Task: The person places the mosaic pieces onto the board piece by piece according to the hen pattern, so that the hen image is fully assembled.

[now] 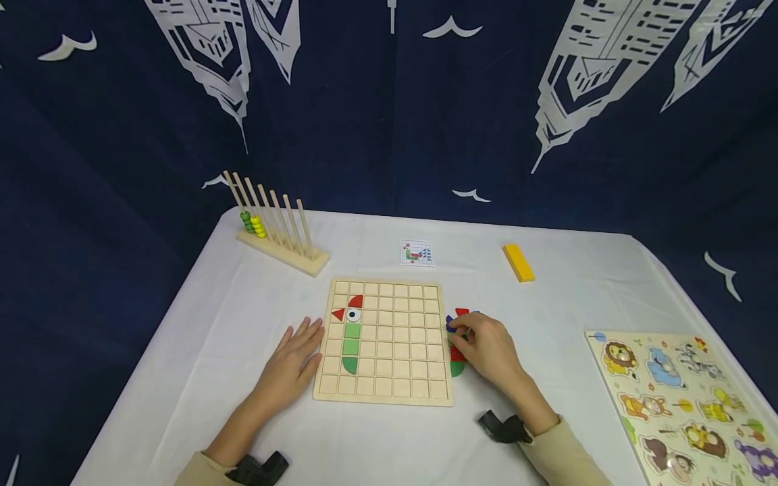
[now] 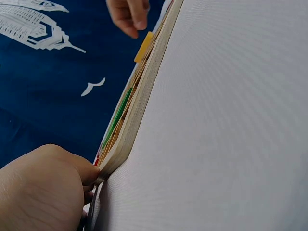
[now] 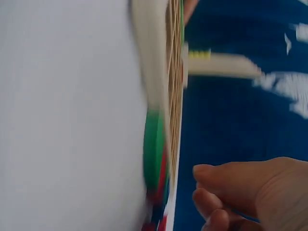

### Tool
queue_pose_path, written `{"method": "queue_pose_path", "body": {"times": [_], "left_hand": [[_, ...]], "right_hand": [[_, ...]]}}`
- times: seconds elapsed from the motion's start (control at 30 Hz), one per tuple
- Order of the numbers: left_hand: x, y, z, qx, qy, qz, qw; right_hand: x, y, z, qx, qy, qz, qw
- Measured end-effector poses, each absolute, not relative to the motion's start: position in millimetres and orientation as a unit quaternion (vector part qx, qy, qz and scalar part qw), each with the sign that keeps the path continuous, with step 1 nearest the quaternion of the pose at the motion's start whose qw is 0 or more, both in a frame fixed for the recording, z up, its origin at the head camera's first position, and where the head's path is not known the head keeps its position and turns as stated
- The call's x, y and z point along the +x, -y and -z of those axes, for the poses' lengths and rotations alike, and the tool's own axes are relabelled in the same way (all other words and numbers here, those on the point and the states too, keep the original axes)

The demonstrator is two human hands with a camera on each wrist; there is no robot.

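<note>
A wooden grid board [image 1: 401, 351] lies in front of me. On its left columns sit red quarter pieces, an eye piece [image 1: 353, 315], green squares [image 1: 351, 331] and a green rounded piece [image 1: 349, 365]. My left hand [image 1: 292, 364] rests by the board's left edge with fingers extended; its thumb touches the edge in the left wrist view. Loosely curled, my right hand [image 1: 486, 344] is over a pile of loose pieces beside the board's right edge. Blue pieces [image 1: 450, 324], a red piece [image 1: 462, 312] and a green piece [image 1: 457, 368] show around it. No piece is visible between its fingertips.
Behind the board lies a small pattern card [image 1: 417, 254]. A peg stand [image 1: 282, 253] with green and yellow beads is at the back left. A yellow block [image 1: 519, 263] lies at the back right, and an animal puzzle board [image 1: 687, 405] at the right.
</note>
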State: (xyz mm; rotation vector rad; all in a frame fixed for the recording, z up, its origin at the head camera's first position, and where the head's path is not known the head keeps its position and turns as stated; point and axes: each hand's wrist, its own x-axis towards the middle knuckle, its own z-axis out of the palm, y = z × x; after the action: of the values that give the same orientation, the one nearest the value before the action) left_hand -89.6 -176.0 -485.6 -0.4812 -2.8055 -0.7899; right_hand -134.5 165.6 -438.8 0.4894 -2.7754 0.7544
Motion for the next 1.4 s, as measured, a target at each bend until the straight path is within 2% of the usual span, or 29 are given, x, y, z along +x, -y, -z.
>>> {"method": "queue_pose_path", "body": {"times": [0.23,0.53,1.4], "left_hand": [[-89.9,176.1,487.6,-0.16,0.944,0.274,0.093],[-90.5,175.2,488.1,-0.156,0.942,0.283,0.09],[-89.6,175.1,484.8,-0.162,0.944,0.274,0.093]], "right_hand": [[-143.3,-190.4,445.3,0.15,0.956,-0.245,0.053],[-144.7,-191.7,447.8,0.166,0.954,-0.25,0.027],[-145.4,-195.0,445.3,0.166,0.955,-0.246,0.011]]}}
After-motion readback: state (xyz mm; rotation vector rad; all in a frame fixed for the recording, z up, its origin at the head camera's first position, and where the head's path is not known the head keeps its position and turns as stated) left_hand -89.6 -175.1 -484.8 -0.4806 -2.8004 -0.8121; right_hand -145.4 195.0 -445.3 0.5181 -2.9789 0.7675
